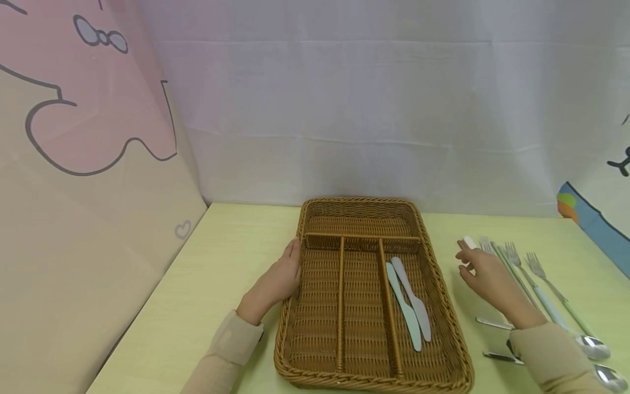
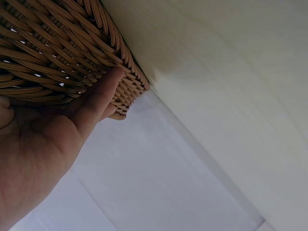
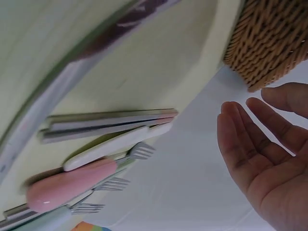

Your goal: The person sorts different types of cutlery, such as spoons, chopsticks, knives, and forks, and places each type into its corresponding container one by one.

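A brown wicker cutlery tray [image 1: 286, 331] stands in front of me with several compartments. In its right-hand compartment lie a mint table knife [image 1: 406, 309] and a pale grey table knife [image 1: 413, 298], side by side. My left hand [image 1: 276, 279] touches the tray's left side; in the left wrist view its fingers [image 2: 98, 98] lie extended along the outer wicker wall. To the right of the tray my right hand [image 1: 489, 276] hovers over loose cutlery, fingers loosely bent and holding nothing. Below it, the right wrist view has a white-handled piece [image 3: 110, 147] and a pink handle [image 3: 72, 185].
Forks [image 1: 535, 265] with coloured handles and metal spoons [image 1: 593, 346] lie on the table at the right, partly hidden by my sleeve. Slim sticks [image 3: 106, 126] lie beside the white handle. A pale cloth wall [image 1: 344, 109] closes off the back.
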Tool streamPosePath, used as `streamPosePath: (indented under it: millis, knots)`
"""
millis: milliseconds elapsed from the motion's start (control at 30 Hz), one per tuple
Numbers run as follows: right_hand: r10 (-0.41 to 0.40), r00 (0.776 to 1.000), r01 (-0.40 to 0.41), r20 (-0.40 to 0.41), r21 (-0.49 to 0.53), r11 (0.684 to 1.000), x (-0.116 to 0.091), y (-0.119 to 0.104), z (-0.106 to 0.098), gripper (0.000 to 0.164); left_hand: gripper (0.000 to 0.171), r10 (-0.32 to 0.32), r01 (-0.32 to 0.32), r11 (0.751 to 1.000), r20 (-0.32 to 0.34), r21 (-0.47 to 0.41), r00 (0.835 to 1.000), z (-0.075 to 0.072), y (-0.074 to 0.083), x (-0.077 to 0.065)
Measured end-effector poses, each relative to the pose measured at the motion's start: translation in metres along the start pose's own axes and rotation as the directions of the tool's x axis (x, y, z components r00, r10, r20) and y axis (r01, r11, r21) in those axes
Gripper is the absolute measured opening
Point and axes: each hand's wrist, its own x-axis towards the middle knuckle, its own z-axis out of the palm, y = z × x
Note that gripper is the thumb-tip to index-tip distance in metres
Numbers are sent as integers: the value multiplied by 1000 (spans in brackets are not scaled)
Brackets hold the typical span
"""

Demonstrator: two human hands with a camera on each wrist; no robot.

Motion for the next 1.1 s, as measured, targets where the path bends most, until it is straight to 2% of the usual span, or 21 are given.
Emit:
streamPosePath:
  millis: [233, 333, 500, 567, 833, 1100]
  knots:
    - [79, 994, -77, 77, -31, 997, -3, 21, 4, 21, 51, -8, 8, 1000, 5, -1, 1000, -1, 0, 1]
    - [102, 990, -98, 93, -46, 994, -5, 28, 5, 15, 51, -8, 8, 1000, 6, -7, 1000, 0, 0, 1]
    - [122, 990, -117, 72, -69, 991, -9, 37, 8, 3, 51, 2, -2, 1000, -2, -3, 1000, 0, 0, 1]
    - [127, 989, -122, 72, -73, 990, -10, 39, 9, 6, 52, 5, -5, 1000, -4, -5, 1000, 0, 0, 1]
    - [164, 972, -152, 169, -81, 985, -8, 38, 4, 15, 51, -2, 2, 1000, -6, -10, 1000, 0, 0, 1]
    - [199, 950, -182, 242, -91, 979, -7, 36, 2, 15, 52, -14, 14, 1000, 0, -24, 1000, 2, -1, 2]
